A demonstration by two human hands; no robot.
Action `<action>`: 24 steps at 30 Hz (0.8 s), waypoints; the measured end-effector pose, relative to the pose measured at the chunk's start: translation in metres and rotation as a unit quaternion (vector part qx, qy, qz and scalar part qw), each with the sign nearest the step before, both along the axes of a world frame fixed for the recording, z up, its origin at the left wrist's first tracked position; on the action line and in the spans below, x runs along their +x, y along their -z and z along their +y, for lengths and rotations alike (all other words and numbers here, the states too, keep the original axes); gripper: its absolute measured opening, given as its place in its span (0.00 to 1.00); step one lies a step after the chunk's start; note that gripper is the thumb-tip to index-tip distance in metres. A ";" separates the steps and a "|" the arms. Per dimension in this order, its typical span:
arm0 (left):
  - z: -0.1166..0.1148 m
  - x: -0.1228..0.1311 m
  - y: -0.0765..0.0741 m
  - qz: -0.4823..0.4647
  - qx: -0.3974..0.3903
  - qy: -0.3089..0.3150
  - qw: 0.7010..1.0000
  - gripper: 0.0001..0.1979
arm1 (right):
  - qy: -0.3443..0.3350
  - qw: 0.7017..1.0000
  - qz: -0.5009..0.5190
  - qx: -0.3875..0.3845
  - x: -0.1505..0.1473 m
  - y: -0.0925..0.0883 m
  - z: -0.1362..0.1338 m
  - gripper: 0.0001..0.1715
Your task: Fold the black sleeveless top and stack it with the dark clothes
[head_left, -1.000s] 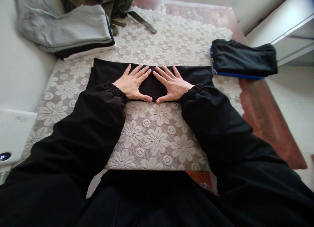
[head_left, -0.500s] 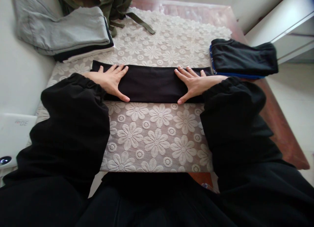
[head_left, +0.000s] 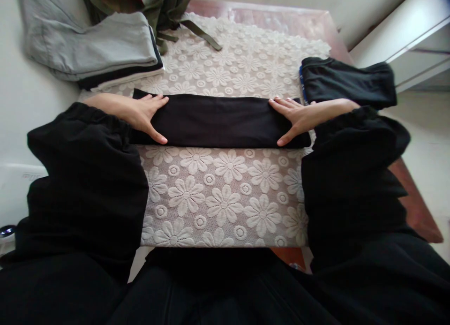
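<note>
Since the earlier frames, both hands have slid apart, from near the middle of a folded black cloth (head_left: 218, 121) out toward its two ends; nearest the viewer, the person's black sleeves frame a strip of floral lace tablecloth (head_left: 225, 200) covering much of a red-brown worktop (head_left: 418, 215); the lace could ruck up if the palms drag outward too hard, and the cloth could skid with it.

Beyond that strip, the black cloth lies crosswise in a long, narrow band on the lace; the left hand (head_left: 138, 113) rests palm down near its left end, fingers splayed, gripping nothing; the right hand (head_left: 304, 116) mirrors it near the right end; uneven pressure could skew the band or shift its layers, leaving creases.

Farther off, to the right, sits a dark folded pile (head_left: 348, 81) with a trace of blue at its edge; the right wrist crosses in front of it, and whether they touch cannot be told; a wider sweep might nudge it askew; far left, a grey-topped stack (head_left: 101, 46) stands beside an olive bag (head_left: 167, 15), whose strap trails over the lace.
</note>
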State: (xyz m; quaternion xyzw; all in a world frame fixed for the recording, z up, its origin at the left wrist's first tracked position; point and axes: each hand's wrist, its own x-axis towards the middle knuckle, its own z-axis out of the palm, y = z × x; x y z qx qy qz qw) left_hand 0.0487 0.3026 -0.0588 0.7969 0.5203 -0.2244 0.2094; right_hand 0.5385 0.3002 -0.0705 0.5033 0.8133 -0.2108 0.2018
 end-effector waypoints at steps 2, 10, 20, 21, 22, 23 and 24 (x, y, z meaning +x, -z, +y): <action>0.001 -0.005 -0.002 0.002 0.004 -0.001 1.000 0.81 | 0.007 1.000 -0.010 -0.003 0.002 -0.003 -0.001 0.92; 0.000 -0.005 0.007 0.007 0.030 -0.021 0.999 0.82 | 0.019 1.000 0.004 0.006 0.001 0.007 0.001 0.92; -0.003 -0.013 -0.020 0.076 -0.003 -0.024 0.997 0.72 | 0.090 0.995 -0.049 -0.017 0.015 -0.015 0.000 0.86; -0.004 -0.012 -0.020 0.079 0.001 -0.026 0.997 0.71 | 0.099 0.994 -0.044 -0.015 0.013 -0.014 0.000 0.88; -0.004 -0.009 -0.018 0.085 0.005 -0.030 0.996 0.71 | 0.105 0.994 -0.034 -0.013 0.011 -0.013 0.000 0.89; -0.004 -0.007 -0.017 0.089 0.012 -0.035 0.995 0.72 | 0.109 0.994 -0.024 -0.011 0.009 -0.012 0.000 0.90; -0.005 -0.005 -0.015 0.091 0.022 -0.042 0.995 0.72 | 0.109 0.994 -0.017 -0.008 0.008 -0.011 0.001 0.90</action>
